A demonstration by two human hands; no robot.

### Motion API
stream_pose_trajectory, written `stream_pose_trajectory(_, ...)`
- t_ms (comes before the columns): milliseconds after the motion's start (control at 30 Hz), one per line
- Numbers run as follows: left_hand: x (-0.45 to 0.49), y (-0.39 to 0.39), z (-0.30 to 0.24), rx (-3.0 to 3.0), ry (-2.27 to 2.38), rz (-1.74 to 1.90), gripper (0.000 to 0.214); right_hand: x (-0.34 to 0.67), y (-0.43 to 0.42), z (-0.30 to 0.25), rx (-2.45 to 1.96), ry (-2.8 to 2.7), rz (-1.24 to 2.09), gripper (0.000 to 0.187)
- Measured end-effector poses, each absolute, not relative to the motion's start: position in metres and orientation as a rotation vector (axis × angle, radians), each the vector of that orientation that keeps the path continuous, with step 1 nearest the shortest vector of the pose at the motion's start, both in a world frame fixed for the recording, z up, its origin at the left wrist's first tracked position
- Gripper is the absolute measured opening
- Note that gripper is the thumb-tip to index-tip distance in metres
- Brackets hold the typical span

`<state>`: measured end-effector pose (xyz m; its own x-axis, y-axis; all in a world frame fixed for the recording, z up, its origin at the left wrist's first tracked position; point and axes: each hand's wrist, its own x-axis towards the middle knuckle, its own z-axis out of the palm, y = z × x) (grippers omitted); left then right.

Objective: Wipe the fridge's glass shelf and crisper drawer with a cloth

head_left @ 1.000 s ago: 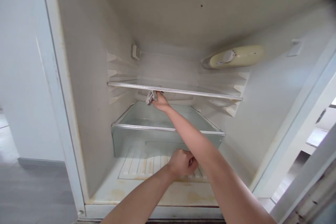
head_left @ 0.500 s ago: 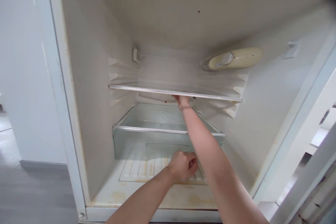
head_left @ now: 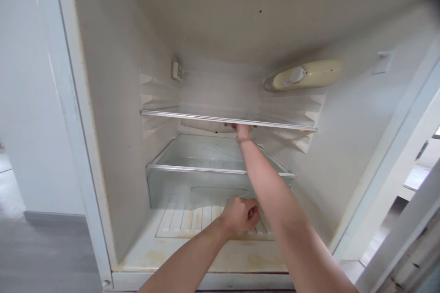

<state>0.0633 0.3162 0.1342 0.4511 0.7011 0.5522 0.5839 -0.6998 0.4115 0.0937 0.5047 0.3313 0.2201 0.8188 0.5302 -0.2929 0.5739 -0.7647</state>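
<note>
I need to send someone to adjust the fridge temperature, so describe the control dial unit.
Inside the open fridge, look at the right wall just above the glass shelf. The control unit is a yellowed oval housing with a round white dial, unlike the small square vent opposite.

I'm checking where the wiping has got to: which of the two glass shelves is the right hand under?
The upper shelf: the right hand reaches beneath its front edge, above the lower shelf.

Glass shelf (head_left: 206,116) above drawer (head_left: 192,169), dial (head_left: 297,74) upper right.
</note>
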Motion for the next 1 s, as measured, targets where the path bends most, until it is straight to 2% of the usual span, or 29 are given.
stream_pose_trajectory(333, 0.065, 0.319, 0.132, 2.537, 1.125, 1.098, 0.01, 0.044, 0.444, 0.332, -0.343, -1.469, 1.522, 0.024)
stream_pose_trajectory(500, 0.066, 0.321, 0.13, 2.534, 1.102, 1.121, 0.006, 0.042, 0.432, 0.333, -0.166, -1.556, 1.729, 0.018)
stream_pose_trajectory(833, 0.063, 0.32, 0.131, 2.513, 1.095, 1.127, 0.005, 0.048, 0.443, 0.335, -0.305, -1.344, 1.567, 0.018)
stream_pose_trajectory(1000, 0.064, 0.319, 0.133, 2.513, 1.128, 1.114, 0.008, 0.058, 0.462, 0.337, -0.479, -1.129, 1.088, 0.007)
